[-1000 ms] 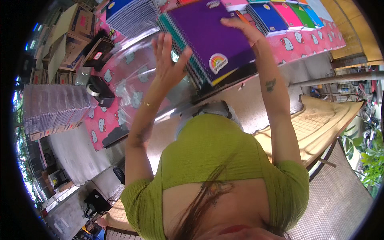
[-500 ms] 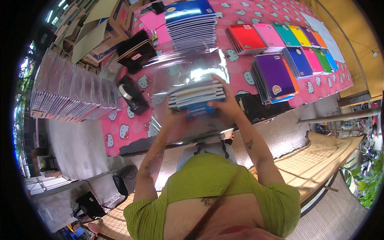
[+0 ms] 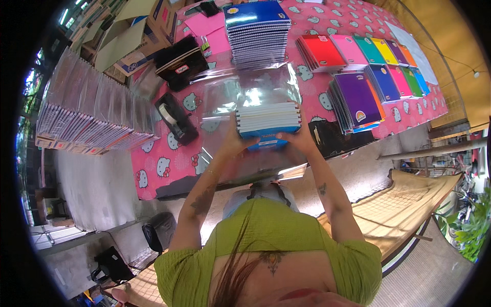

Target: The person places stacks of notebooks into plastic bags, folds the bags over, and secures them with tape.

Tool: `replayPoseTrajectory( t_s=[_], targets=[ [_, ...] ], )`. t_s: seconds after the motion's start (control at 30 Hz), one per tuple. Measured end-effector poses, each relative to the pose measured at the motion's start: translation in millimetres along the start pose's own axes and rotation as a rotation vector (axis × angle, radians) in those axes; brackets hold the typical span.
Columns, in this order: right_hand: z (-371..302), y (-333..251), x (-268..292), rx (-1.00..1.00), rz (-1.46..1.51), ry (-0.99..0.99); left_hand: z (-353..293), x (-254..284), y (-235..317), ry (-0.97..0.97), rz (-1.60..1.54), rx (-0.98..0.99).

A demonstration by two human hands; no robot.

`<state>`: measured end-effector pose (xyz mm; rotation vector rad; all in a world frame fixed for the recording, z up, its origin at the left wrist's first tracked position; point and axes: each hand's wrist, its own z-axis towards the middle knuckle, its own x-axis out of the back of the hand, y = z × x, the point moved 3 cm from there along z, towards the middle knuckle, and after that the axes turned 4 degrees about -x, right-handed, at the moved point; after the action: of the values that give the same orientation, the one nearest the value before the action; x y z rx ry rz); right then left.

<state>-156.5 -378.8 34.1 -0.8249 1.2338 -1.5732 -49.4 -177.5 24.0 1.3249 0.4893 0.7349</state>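
Note:
Between my two hands sits a stack of notebooks (image 3: 268, 118), their white page edges facing up and a blue cover on the side nearest me. My left hand (image 3: 232, 139) presses against the left end of the stack. At the right end, my right hand (image 3: 300, 139) holds it with the thumb over the blue cover. Some of the fingers on both sides are hidden. Under and beyond the notebooks lies a shiny clear plastic sheet (image 3: 217, 100). A black tape dispenser (image 3: 176, 118) stands left of the sheet.
Packed notebooks in clear plastic (image 3: 92, 110) stand at the left, near an open cardboard box (image 3: 135, 48). A tall stack of blue spiral notebooks (image 3: 258, 36) rises beyond the sheet. Colourful notebooks (image 3: 358, 100) fill the right side. The pink tablecloth (image 3: 322, 84) has a cat print.
The notebooks between my hands now line up more evenly; their edges were uneven before. My left hand has moved up along the stack's side. The whole view has shifted slightly.

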Motion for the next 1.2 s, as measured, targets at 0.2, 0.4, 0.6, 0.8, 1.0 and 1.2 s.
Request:
replayPoseTrajectory(
  t_s=[0.2,0.4,0.6,0.8,1.0,1.2],
  targets=[
    [-5,-7,1,-0.094,-0.002,0.003,17,16,84,-0.184,0.617,-0.024],
    [-6,-3,3,-0.118,0.038,-0.053,6,-42,114,-0.164,1.235,-0.312],
    [4,-6,8,-0.108,-0.028,-0.110,40,-44,113,-0.382,1.285,-0.217],
    [14,-25,5,0.045,-0.263,-0.146,17,-2,121,-0.041,1.104,-0.179],
    [-32,68,61,-0.128,-1.336,-0.274,12,60,23,0.274,-0.103,0.385],
    [-32,68,82,-0.238,-1.299,-0.349,30,15,-26,0.191,-0.252,0.579]
  ],
)
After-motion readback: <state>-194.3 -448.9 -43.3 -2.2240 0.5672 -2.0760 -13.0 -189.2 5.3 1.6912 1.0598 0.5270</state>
